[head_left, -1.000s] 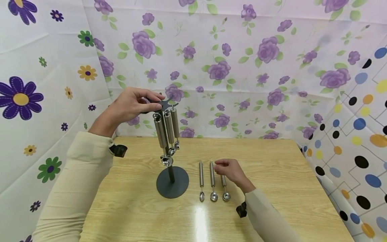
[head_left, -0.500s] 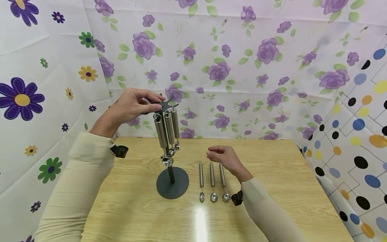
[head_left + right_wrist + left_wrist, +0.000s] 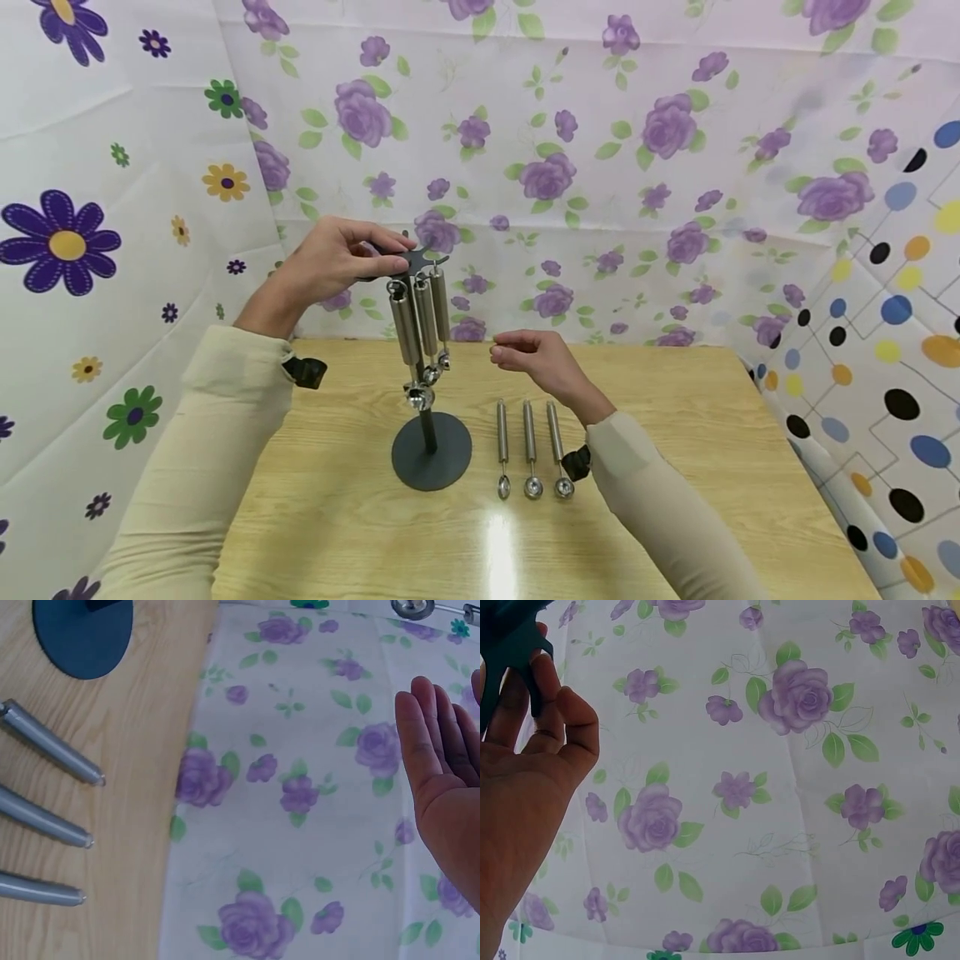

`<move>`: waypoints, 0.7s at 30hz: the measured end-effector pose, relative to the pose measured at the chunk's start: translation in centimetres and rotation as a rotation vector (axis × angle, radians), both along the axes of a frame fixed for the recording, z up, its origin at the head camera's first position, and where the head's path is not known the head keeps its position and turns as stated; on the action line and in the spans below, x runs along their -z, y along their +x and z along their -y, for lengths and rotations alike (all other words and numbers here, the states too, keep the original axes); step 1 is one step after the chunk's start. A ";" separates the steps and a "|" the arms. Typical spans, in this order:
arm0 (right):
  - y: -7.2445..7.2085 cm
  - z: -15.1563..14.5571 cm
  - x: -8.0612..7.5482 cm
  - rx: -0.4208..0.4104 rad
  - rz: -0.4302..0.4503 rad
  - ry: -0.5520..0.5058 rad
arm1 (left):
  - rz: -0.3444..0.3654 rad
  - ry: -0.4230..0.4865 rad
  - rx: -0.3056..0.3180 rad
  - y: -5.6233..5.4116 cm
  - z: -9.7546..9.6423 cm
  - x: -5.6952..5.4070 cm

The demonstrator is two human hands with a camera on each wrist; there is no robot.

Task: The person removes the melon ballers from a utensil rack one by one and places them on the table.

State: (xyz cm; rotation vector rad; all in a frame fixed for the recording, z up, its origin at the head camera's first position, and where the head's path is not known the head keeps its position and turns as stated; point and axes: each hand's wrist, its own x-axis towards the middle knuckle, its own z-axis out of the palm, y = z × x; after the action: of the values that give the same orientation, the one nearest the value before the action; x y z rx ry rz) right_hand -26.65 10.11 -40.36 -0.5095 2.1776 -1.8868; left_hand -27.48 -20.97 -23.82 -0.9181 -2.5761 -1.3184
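Head view: the person's left hand point(image 3: 337, 257) sits at eleven o'clock from the round base point(image 3: 442, 467) of an upright dark stand point(image 3: 428, 432); its thumb and fingers pinch the pronged top plate point(image 3: 426, 261), narrow and with the metal between them; three hanging utensils point(image 3: 406, 329), steel and ring-topped, dangle from the prongs, handles up and bowls towards six o'clock, clustered beside the post.

The right hand point(image 3: 543, 364) is raised at two o'clock from the base, well apart from the stand; it holds nothing, its fingers together and gently bent in the head view, the thumb close to the index finger; three lying utensils point(image 3: 529, 437) rest on the wooden table point(image 3: 637, 383) at three o'clock from the base, side by side and apart, handles towards twelve and bowls towards six; a black wrist device point(image 3: 577, 462) shows just beside the rightmost one.

Left wrist view shows the plate's prongs and the gripping fingers towards ten o'clock; right wrist view has the right hand at three o'clock, fingers fairly straight, with lying handles at nine; floral cloth point(image 3: 600, 192) hangs behind the table.
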 end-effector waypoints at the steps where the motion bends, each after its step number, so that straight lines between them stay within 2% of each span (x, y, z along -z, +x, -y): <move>1: -0.1 0.3 -0.3 -0.008 -0.011 0.007 | 0.001 0.001 0.003 -0.1 0.0 0.0; 12: -0.4 3.3 -3.2 -0.070 -0.165 0.051 | 0.003 0.000 -0.004 0.0 0.2 0.3; 21: -0.5 5.1 -4.0 -0.094 -0.175 0.005 | 0.025 0.006 -0.021 -0.2 -0.2 0.1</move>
State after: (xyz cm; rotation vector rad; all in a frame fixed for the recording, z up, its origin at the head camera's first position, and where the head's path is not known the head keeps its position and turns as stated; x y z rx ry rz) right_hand -27.12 5.02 -36.41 -0.7890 2.2203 -1.8504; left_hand -27.64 -20.79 -23.97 -0.8770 -2.5913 -1.3395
